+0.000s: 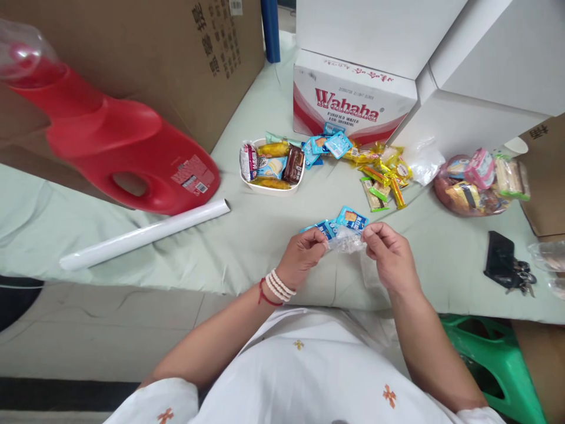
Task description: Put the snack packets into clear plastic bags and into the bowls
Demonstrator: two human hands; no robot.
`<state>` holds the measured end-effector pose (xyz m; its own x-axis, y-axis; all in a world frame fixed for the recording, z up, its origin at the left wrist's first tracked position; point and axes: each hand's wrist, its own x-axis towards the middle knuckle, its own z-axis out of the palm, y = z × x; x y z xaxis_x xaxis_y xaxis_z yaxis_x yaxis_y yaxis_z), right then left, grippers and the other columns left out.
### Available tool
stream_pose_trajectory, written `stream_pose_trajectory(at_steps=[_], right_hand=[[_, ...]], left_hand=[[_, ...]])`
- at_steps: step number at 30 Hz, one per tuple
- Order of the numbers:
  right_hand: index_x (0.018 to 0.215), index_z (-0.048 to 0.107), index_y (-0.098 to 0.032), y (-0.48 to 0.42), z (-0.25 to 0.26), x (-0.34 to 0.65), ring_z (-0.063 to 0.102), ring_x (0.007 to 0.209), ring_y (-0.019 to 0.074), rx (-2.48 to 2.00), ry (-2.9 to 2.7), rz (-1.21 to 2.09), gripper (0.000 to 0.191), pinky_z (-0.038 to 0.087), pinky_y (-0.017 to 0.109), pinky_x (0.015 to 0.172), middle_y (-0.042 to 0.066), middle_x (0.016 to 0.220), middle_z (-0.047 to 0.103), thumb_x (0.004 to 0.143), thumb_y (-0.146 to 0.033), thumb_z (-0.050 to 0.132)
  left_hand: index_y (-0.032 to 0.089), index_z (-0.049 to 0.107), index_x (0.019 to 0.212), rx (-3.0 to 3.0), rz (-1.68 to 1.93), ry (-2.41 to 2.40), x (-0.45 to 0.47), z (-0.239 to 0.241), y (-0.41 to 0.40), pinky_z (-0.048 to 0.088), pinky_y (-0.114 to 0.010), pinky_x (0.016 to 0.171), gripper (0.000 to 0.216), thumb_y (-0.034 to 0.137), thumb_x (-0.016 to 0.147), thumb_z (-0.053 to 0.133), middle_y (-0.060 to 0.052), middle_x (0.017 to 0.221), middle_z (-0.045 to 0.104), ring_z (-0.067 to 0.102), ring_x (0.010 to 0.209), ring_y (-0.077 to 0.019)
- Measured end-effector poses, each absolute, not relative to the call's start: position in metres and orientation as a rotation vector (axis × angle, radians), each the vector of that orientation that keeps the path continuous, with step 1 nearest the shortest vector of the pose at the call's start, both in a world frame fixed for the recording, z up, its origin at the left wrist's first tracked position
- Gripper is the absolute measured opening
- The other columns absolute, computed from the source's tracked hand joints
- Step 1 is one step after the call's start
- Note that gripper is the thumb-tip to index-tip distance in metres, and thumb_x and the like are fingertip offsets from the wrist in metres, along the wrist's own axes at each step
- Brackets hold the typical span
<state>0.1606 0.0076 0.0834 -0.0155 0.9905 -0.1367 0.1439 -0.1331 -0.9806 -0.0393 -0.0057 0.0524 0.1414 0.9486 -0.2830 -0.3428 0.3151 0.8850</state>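
Left hand: the left hand (304, 254) had thumb and forefinger pinched together on one side of the clear plastic bag, the other fingers curled in; bead strands and a red cord circled its wrist.
Right hand: the right hand (391, 253) pinched the bag's other side between thumb and bent forefinger.
Clear plastic bag: the crumpled clear plastic bag (346, 241) stretched between both sets of fingertips, above the near part of the green cloth (256, 253).
Blue snack packets: two blue snack packets (352, 218) showed just beyond the bag; whether they touched it could not be made out.
White bowl: the white bowl (274, 189), farther off and to the left, was filled with wrapped snacks, brown, yellow, blue and purple.
Loose snacks: more blue packets (339, 145) and yellow-wrapped snacks (375, 174) lay right of the bowl, before the Wahaha carton (346, 109).
Right side: a reddish bowl (442, 193) held assorted packets; nearer lay a black case (498, 253) with keys (524, 277) beside it.
Left side: a red jug (145, 129) stood beyond a white tube (145, 234).
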Motion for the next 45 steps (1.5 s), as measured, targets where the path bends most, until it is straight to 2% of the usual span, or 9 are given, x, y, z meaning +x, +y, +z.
stream_pose_trajectory(at_steps=[5, 11, 16, 20, 27, 31, 35, 39, 45], right_hand=[[0.077, 0.063, -0.019, 0.012, 0.109, 0.193, 0.035, 0.055, 0.009, -1.405, -1.249, 1.568, 0.041, 0.027, 0.022, 0.046, -0.001, 0.069, 0.051, 0.077, -0.057, 0.081], [0.075, 0.066, -0.019, 0.014, 0.137, 0.208, 0.037, 0.054, 0.0082, -1.25, -1.238, 1.763, 0.037, 0.024, 0.021, 0.042, 0.004, 0.076, 0.059, 0.077, -0.051, 0.085], [0.079, 0.063, -0.019, 0.018, 0.131, 0.183, 0.027, 0.048, 0.0036, -1.2, -0.986, 1.808, 0.033, 0.015, 0.014, 0.038, 0.001, 0.071, 0.063, 0.079, -0.043, 0.086], [0.077, 0.061, -0.018, 0.013, 0.11, 0.161, 0.026, 0.047, 0.0021, -1.172, -0.76, 1.778, 0.036, 0.019, 0.01, 0.036, -0.001, 0.068, 0.061, 0.073, -0.039, 0.09], [0.079, 0.063, -0.017, 0.007, 0.103, 0.167, 0.021, 0.046, 0.0, -1.147, -0.461, 1.795, 0.04, 0.02, 0.006, 0.033, -0.007, 0.065, 0.051, 0.06, -0.028, 0.096], [0.076, 0.063, -0.017, 0.023, 0.106, 0.195, 0.025, 0.047, 0.0005, -1.233, -0.534, 1.609, 0.043, 0.021, 0.007, 0.034, -0.006, 0.064, 0.051, 0.055, -0.03, 0.099], [0.084, 0.068, -0.019, 0.023, 0.091, 0.206, 0.04, 0.054, 0.0046, -1.303, -0.648, 1.308, 0.046, 0.033, 0.011, 0.039, -0.002, 0.075, 0.06, 0.065, -0.053, 0.093], [0.094, 0.072, -0.021, -0.014, 0.066, 0.189, 0.056, 0.075, 0.0152, -1.452, -0.688, 1.234, 0.063, 0.047, 0.02, 0.047, 0.006, 0.094, 0.066, 0.077, -0.082, 0.067], [0.08, 0.07, -0.021, -0.047, 0.044, 0.173, 0.056, 0.081, 0.0161, -1.507, -0.955, 1.278, 0.035, 0.053, 0.027, 0.072, 0.003, 0.087, 0.064, 0.08, -0.055, 0.08]], left_hand=[[0.018, 0.063, 0.063, 0.834, 0.905, 0.827, -0.069, 0.062, 0.002, 0.03, -0.024, 0.051, 0.027, 0.037, 0.066, 0.083, 0.001, 0.068, 0.053, 0.042, 0.058, -0.0095], [0.019, 0.068, 0.061, 0.916, 0.852, 0.537, -0.073, 0.077, 0.007, 0.052, -0.041, 0.086, 0.037, 0.048, 0.066, 0.09, -0.008, 0.087, 0.068, 0.063, 0.088, -0.0229], [0.019, 0.066, 0.086, 0.554, 0.985, 0.806, -0.056, 0.065, 0.006, 0.055, -0.034, 0.082, 0.043, 0.056, 0.075, 0.083, -0.006, 0.103, 0.067, 0.065, 0.098, -0.0204], [0.022, 0.066, 0.104, 0.543, 0.954, 0.877, -0.027, 0.044, -0.012, 0.054, -0.034, 0.082, 0.06, 0.065, 0.067, 0.085, -0.008, 0.118, 0.066, 0.061, 0.108, -0.024], [0.017, 0.067, 0.085, 0.456, 0.96, 0.775, 0.001, 0.043, -0.015, 0.053, -0.032, 0.082, 0.045, 0.048, 0.064, 0.092, -0.003, 0.091, 0.069, 0.064, 0.087, -0.0171], [0.019, 0.06, 0.082, 0.418, 0.902, 0.728, -0.01, 0.052, -0.009, 0.054, -0.027, 0.07, 0.047, 0.048, 0.065, 0.092, 0.004, 0.075, 0.061, 0.06, 0.069, -0.0109], [0.019, 0.054, 0.075, 0.545, 1.006, 0.848, -0.008, 0.045, -0.009, 0.045, -0.021, 0.056, 0.051, 0.06, 0.071, 0.084, 0.006, 0.069, 0.052, 0.049, 0.059, -0.0076], [0.02, 0.053, 0.074, 0.762, 1.135, 1.01, 0.002, 0.033, -0.011, 0.043, -0.023, 0.058, 0.05, 0.066, 0.083, 0.071, 0.005, 0.067, 0.049, 0.047, 0.061, -0.0101], [0.022, 0.051, 0.076, 0.806, 1.141, 1.088, 0.003, 0.033, -0.008, 0.039, -0.024, 0.052, 0.05, 0.069, 0.083, 0.069, 0.006, 0.066, 0.046, 0.041, 0.054, -0.0093]])
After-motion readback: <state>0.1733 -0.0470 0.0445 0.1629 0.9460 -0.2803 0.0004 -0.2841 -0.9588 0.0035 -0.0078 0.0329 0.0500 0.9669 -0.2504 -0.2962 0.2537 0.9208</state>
